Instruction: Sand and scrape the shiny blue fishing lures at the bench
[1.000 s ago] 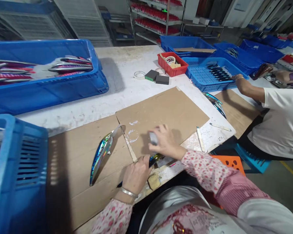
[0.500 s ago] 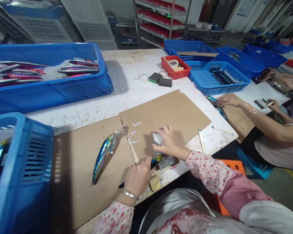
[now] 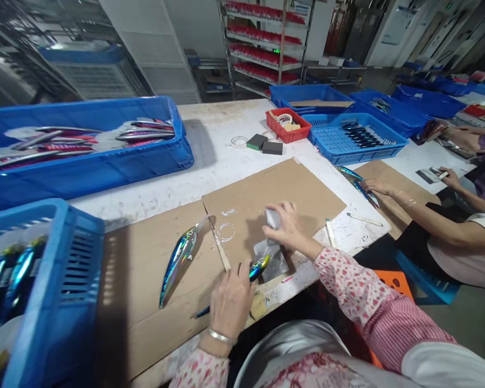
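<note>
Under my left hand (image 3: 231, 302) lies a blue and yellow fishing lure (image 3: 261, 268), the fingers wrapped over its middle and its head pointing right. My right hand (image 3: 290, 226) grips a pale grey block (image 3: 272, 217) between thumb and fingers, above and beyond the lure's head. The block's exact kind cannot be made out. Beneath the lure's head is a grey, shiny flat piece (image 3: 278, 268). Another blue holographic lure (image 3: 178, 264) with a clear lip rests on the cardboard (image 3: 153, 237), left of my hands. A yellowish scrap (image 3: 258, 306) sits at the table edge.
Blue crates with lures stand on the left: a near basket (image 3: 81, 258) and a long bin (image 3: 145, 161). Farther off are dark sanding blocks (image 3: 272, 148), a red tray (image 3: 294, 133) and a blue basket (image 3: 327, 153). At right, a co-worker's hand (image 3: 380, 187) touches another lure.
My right hand with the block has moved up and away from the lure, uncovering its head and more of the grey piece. My left hand keeps its hold. The view has shifted slightly.
</note>
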`<state>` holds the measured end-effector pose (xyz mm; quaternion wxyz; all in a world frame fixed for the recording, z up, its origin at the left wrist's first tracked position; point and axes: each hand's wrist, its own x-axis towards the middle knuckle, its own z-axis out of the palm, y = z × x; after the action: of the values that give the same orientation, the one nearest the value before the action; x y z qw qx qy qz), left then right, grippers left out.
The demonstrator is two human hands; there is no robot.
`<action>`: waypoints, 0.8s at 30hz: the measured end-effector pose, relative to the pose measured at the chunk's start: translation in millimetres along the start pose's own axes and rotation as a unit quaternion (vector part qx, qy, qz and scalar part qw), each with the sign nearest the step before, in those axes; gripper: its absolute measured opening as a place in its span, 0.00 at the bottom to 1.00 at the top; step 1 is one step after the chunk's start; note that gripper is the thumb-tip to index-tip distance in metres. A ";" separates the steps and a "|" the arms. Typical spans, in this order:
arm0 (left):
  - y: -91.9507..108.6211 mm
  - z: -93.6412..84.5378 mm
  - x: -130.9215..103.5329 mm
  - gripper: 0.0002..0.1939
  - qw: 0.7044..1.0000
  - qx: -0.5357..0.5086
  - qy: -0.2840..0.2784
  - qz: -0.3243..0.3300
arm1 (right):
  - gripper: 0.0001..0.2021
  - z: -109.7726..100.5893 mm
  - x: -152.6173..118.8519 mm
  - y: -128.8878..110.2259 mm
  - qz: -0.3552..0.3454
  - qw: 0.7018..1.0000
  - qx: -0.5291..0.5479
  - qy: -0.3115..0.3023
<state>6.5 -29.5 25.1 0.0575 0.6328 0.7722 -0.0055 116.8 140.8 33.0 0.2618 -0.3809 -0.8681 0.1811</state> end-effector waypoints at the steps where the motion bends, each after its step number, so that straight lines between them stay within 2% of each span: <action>1: 4.2 -2.5 -1.4 0.20 1.000 0.002 0.025 -0.009 | 0.27 -5.2 1.4 6.0 0.002 1.000 -0.008 0.021; 3: 12.7 -4.6 -4.1 0.22 0.999 -0.012 0.041 -0.024 | 0.27 -11.0 1.6 15.0 -0.003 0.999 -0.027 0.036; 7: 21.8 -2.8 -11.3 0.24 0.993 -0.107 -0.038 -0.026 | 0.26 -8.1 -7.3 24.3 0.024 0.998 -0.054 0.026; 10: 18.5 -7.7 -13.5 0.26 0.978 -0.195 -0.074 0.010 | 0.27 -5.9 -14.9 33.2 0.040 0.996 -0.068 0.033; 12: 13.9 -13.8 -10.6 0.27 0.952 -0.275 -0.131 0.027 | 0.26 -6.2 -19.9 38.6 0.046 0.996 -0.071 0.033; 14: 10.6 -17.9 -5.4 0.30 0.907 -0.362 -0.216 0.023 | 0.26 -5.7 -27.4 40.0 0.057 0.995 -0.068 0.036; 16: 10.0 -17.8 -0.5 0.33 0.863 -0.427 -0.267 0.013 | 0.25 -2.9 -38.2 36.3 0.076 0.994 -0.060 0.049; 20: 14.8 -10.8 2.8 0.33 0.836 -0.483 -0.263 0.008 | 0.23 6.9 -53.4 24.8 0.098 0.994 0.005 0.046; 24: 19.1 -6.8 0.4 0.33 0.838 -0.486 -0.249 -0.020 | 0.23 11.0 -40.2 27.3 0.108 0.993 -0.005 0.052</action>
<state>24.5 -24.7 33.0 0.5476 0.4857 0.6476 0.2116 148.8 126.8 -2.6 0.2841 -0.4824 -0.8079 0.1838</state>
